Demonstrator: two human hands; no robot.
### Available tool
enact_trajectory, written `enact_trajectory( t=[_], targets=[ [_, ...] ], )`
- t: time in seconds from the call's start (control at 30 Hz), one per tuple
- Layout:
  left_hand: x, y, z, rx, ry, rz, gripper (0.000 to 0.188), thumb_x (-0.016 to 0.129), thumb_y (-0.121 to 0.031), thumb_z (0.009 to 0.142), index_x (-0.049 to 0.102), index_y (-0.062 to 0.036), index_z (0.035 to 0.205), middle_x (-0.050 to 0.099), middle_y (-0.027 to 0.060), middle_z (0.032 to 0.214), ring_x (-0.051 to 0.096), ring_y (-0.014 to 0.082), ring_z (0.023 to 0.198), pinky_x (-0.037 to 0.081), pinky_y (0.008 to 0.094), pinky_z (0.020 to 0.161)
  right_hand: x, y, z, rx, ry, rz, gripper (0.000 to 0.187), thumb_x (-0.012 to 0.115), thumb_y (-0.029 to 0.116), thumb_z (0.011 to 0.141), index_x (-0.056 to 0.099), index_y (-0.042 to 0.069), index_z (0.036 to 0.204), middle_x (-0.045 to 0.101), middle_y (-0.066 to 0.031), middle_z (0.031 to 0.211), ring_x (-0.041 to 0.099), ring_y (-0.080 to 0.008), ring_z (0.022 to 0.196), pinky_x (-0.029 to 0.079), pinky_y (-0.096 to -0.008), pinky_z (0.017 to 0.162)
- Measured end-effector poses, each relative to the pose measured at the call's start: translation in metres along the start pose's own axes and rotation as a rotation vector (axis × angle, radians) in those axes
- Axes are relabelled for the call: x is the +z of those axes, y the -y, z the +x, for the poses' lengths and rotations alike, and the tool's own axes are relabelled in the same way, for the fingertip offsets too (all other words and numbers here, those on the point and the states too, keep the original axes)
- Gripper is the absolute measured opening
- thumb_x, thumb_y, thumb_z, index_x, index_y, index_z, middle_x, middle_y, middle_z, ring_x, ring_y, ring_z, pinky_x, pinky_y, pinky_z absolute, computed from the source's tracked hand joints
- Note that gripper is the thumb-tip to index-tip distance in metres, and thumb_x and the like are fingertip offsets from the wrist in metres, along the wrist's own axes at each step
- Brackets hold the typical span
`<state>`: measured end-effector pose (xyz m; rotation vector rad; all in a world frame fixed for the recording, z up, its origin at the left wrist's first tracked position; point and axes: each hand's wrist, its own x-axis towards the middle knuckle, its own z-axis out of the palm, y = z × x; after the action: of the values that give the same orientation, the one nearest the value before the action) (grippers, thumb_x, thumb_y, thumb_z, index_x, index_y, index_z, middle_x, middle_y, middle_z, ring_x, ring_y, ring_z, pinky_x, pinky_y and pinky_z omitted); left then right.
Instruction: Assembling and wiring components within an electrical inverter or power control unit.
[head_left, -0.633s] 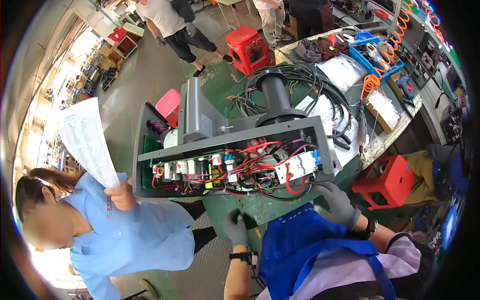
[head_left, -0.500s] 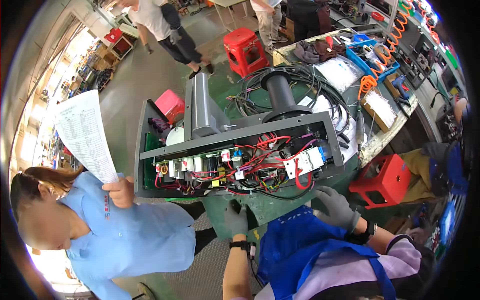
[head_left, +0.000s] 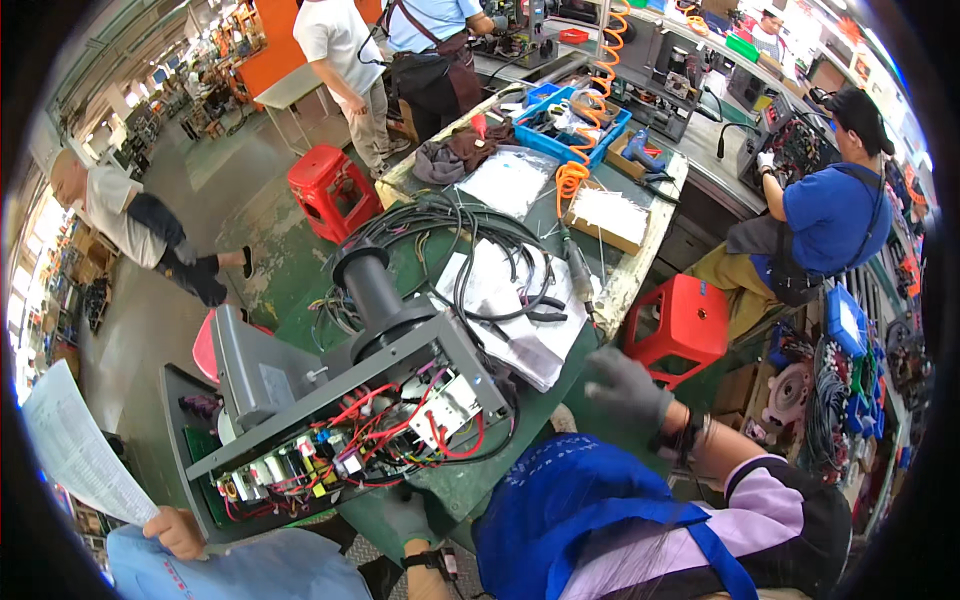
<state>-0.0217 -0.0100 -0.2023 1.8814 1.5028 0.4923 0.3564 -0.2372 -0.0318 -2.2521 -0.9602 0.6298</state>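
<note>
The workshop floor [head_left: 210, 170] spread beyond my green table [head_left: 520, 440], where a grey machine [head_left: 322, 398] lay with its wiring [head_left: 376, 400] bared, a red stool [head_left: 692, 325] and loose papers [head_left: 548, 350] off to its right. As my view swung right, my gloved right hand [head_left: 628, 387] left the machine's edge, loosely spread and apparently empty, clear of the wiring; my left hand [head_left: 407, 515] remained at the near side, its hold impossible to tell.

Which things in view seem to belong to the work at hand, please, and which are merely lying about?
Seemingly in the job:
open grey chassis with exposed wiring, beside the left hand
black spool-shaped part

Seemingly just lying about:
filled blue tray
blue power drill
red stool by the right hand
</note>
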Motion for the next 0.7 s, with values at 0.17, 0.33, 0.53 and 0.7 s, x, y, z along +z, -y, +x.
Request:
enact_trajectory(
  t=[0.17,0.33,0.53,0.7],
  targets=[
    [-0.018,-0.029,-0.036,-0.647,0.069,-1.292,0.017,0.069,-0.008,0.073,0.063,-0.0023,0.089,0.066,0.0123,0.086,0.062,0.0233,0.076,0.052,0.0316,0.065,-0.013,-0.099,0.127,0.159,-0.245,-0.009,0.065,0.065,0.031,0.080,0.043,0.001,0.134,0.057,-0.0272,0.120,0.057,-0.0401,0.111,0.045,-0.0443,0.096],
    [-0.009,-0.043,-0.097,-0.473,0.199,-2.217,0.021,0.060,-0.007,0.083,0.059,-0.0013,0.103,0.061,0.0113,0.101,0.056,0.0180,0.083,0.047,0.0230,0.059,-0.020,-0.139,0.231,0.489,-0.208,-0.246,0.067,0.068,0.038,0.071,0.046,0.000,0.121,0.053,-0.0256,0.121,0.053,-0.0415,0.115,0.044,-0.0447,0.097],
    [0.006,-0.168,-0.120,-0.522,-0.071,-1.413,0.022,0.049,-0.002,0.091,0.058,0.0068,0.109,0.061,0.0107,0.103,0.058,0.0169,0.085,0.051,0.0239,0.070,-0.023,-0.121,0.265,0.564,-0.081,-0.148,0.074,0.074,0.035,0.063,0.048,-0.003,0.121,0.056,-0.0255,0.120,0.056,-0.0379,0.116,0.045,-0.0412,0.096],
    [0.021,-0.195,-0.139,-0.444,0.196,-1.462,0.026,0.053,-0.011,0.096,0.057,0.0075,0.114,0.061,0.0092,0.094,0.059,0.0123,0.080,0.051,0.0204,0.068,-0.028,-0.154,0.263,0.436,-0.029,0.439,0.042,0.065,0.028,0.073,0.059,0.000,0.104,0.059,-0.0073,0.083,0.055,-0.0169,0.074,0.045,-0.0309,0.066]
  ],
)
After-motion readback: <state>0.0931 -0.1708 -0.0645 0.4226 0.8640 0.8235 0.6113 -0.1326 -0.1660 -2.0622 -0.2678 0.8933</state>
